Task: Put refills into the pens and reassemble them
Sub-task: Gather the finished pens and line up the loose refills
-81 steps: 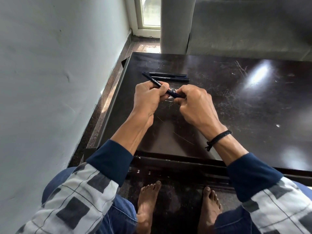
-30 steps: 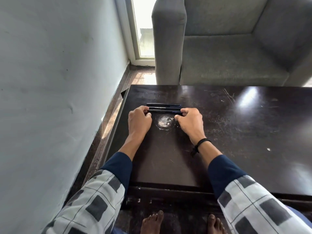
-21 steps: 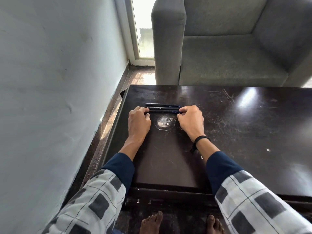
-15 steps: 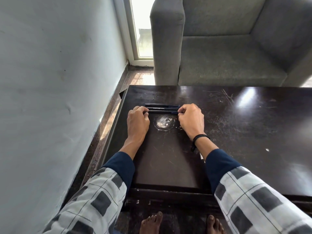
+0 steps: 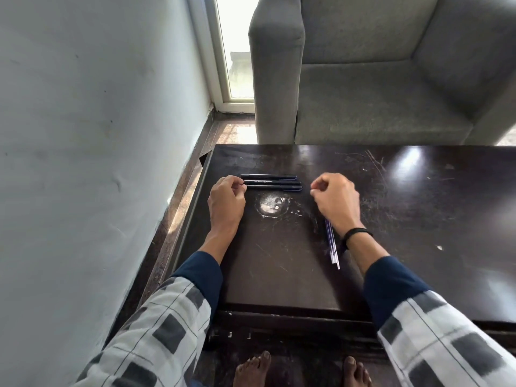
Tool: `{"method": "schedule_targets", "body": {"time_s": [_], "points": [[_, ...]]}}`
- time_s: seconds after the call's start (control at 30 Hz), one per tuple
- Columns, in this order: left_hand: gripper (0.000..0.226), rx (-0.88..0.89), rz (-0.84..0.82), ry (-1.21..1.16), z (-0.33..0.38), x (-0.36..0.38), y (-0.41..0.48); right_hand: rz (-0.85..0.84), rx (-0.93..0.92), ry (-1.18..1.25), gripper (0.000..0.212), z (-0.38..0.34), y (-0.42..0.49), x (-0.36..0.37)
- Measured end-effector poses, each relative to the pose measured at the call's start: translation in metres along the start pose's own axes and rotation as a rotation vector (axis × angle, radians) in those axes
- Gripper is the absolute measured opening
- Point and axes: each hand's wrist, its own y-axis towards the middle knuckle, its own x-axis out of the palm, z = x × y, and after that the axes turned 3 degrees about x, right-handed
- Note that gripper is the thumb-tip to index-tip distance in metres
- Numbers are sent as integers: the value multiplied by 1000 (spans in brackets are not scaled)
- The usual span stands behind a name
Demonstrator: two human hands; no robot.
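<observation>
Pens point(image 5: 272, 182): three side by side on the dark table point(image 5: 418, 219), between the hands.
Left hand point(image 5: 226, 202): curled, fingertips at the pens' left ends; pinch or touch, can't tell.
Right hand point(image 5: 336, 199): curled on nothing, just off their right ends.
Refills point(image 5: 332, 247): flat beside the right wrist.

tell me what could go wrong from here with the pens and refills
1. The thin clear plastic refills lie loose on the dark glossy table, partly hidden beneath the wrist of the right hand. A careless forearm move could roll them toward the near edge.
2. The three slim black pens lie side by side with only the left hand at their ends. A nudge may scatter them.
</observation>
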Motion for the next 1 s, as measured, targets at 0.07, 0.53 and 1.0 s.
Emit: {"method": "schedule_targets", "body": {"time_s": [0.07,0.53,1.0], "points": [[7,7,-17,-16,1,-5,-7,2,40,-40,9,10,-3,-19],[5,-25,-273,-79,14,-41,-65,-150,154,-35,18,32,-71,-29],[10,-125,-269,-124,-5,-89,-40,-226,-23,22,15,-44,-103,42]]}}
